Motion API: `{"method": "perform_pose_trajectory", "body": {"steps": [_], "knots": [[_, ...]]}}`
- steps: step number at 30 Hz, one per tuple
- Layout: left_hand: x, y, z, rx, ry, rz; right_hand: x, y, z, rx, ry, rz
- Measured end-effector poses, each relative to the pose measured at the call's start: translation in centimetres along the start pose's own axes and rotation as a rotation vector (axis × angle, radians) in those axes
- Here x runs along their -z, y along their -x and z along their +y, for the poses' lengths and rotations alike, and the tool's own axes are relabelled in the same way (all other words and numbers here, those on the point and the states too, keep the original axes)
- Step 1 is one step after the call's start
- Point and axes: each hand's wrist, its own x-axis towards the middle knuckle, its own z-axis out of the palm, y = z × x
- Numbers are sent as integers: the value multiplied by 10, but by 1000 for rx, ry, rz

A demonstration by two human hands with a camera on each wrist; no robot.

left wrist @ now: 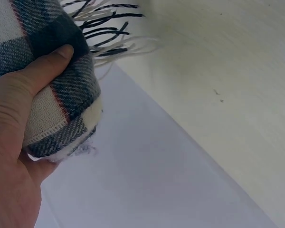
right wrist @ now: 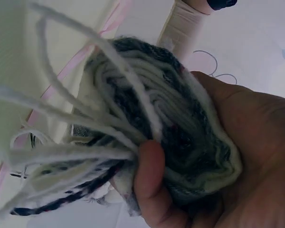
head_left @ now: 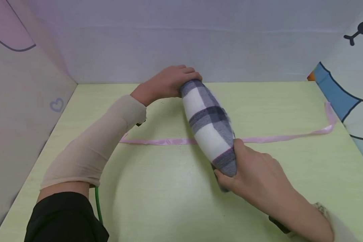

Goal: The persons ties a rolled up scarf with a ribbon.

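1. Because the right hand (head_left: 257, 171) grips the near end of the rolled plaid scarf (head_left: 210, 126), the pressure there should be firm but even; too hard a squeeze would probably push the inner layers out.
2. At that end, the right wrist view shows the coiled layers flattened into an oval, with one fingertip pressing beside the loose fringe (right wrist: 85, 153). It would help to gather those strands against the roll, since they splay freely and could snag.
3. Farther along, the scarf slants between both hands, crossing over the pink ribbon (head_left: 169, 142) on the table (head_left: 157, 201). Whether they touch, I cannot tell. Turning the roll with both hands together should stop the middle from twisting or slackening.
4. At the far end, the left hand (head_left: 170, 82) holds the scarf, thumb laid over the plaid in its wrist view. Matching the right hand's pressure seems wise, so neither end uncoils.
5. Beyond stands the pale back wall (head_left: 199, 47); the left hand is best held clear of it.
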Motion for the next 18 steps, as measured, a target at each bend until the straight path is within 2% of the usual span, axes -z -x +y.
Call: {"method": "perform_pose_trajectory", "body": {"steps": [4, 9, 18], "knots": [[1, -6, 1, -6, -20, -14, -3, 1, -4, 2, 11, 21], [-4, -11, 1, -31, -21, -33, -8, 0, -6, -9, -12, 6], [-22, -16, 0, -56, -31, -86, -21, 0, -8, -20, -21, -45]]}}
